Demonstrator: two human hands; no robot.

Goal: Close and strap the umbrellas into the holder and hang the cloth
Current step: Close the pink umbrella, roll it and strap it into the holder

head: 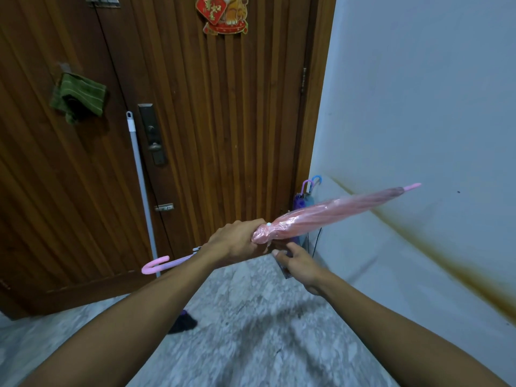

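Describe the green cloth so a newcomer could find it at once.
Start at the brown wooden door. Look to its left panel, above the lock plate and the white pole. The green cloth hangs there, the only soft, striped thing on the wood.

Above and beyond our fingers (279, 254) we see a brown wooden door (223, 121) with vertical grooves. High above them, at the door's top, hangs a red paper decoration (223, 13) with gold characters and an orange cartoon animal. Up and to the left of the fingers sits a dark metal lock plate (152, 134) with a lever, and below it, nearer them, a small sliding bolt (164, 207). A pale grey pole (139, 177) leans against the door just left of the lock. Right of the fingers we see a white wall (418, 93) with a long brown stain (418, 247). Below them lies a grey speckled floor (251, 344).
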